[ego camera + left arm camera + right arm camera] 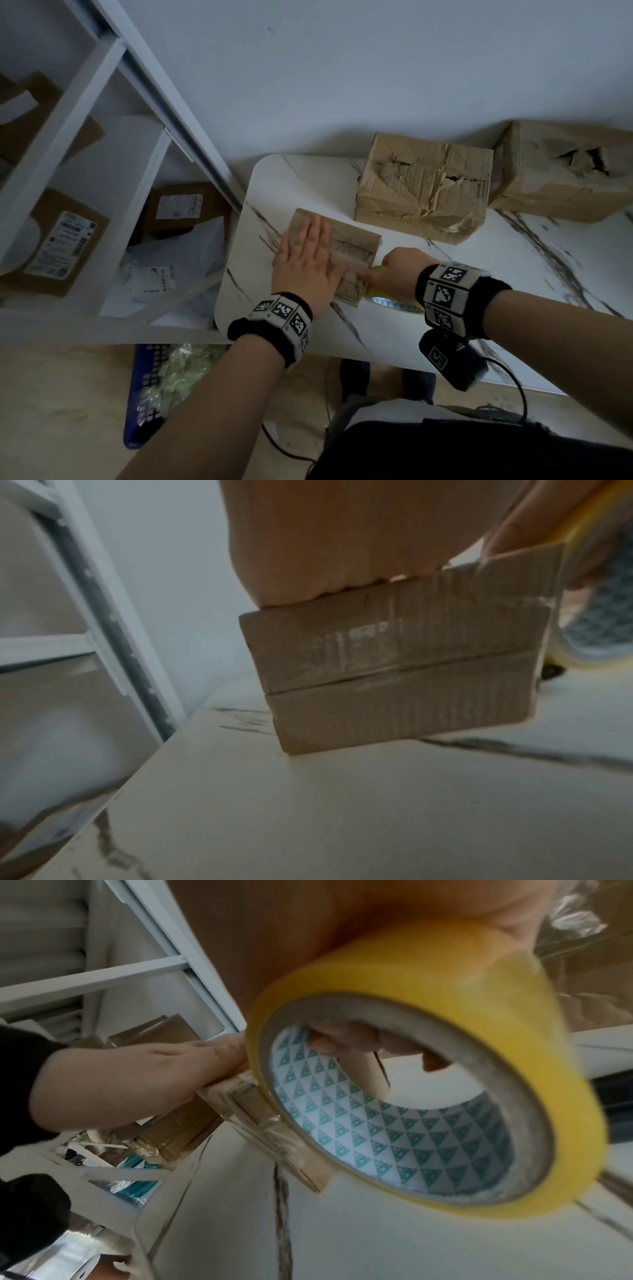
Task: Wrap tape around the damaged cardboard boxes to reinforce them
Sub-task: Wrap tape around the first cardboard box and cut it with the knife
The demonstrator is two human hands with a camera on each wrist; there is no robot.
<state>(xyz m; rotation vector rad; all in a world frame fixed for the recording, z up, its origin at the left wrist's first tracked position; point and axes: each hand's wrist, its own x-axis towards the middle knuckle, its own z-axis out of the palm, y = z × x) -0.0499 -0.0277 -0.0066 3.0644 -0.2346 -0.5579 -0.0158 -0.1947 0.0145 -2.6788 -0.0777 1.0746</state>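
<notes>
White marble-look table with grey veins is carrying the work, pushed against a pale wall, with white shelving full of parcels standing to its left. Near the front left corner a small cardboard box is lying flat, and the left hand is pressing down on its top with the fingers straight and together, palm flat, gripping nothing; judging by the posture, it is pinning the box so that it does not slide while tape is pulled across it. The right hand is sitting just beside the box's near right edge, its fingers curled through the core of a yellow tape roll and the thumb lying over the outside, so the roll is being held upright against the box. A strip of clear tape seems to be running from the roll onto the box's edge, though the wrist views are blurred there and the join is hard to make out. Glossy bands already on the small box suggest its wrapping is well under way. Two larger boxes, a crumpled box with splits in its top and a torn box further right, are waiting at the back of the table, well apart from both hands.
</notes>
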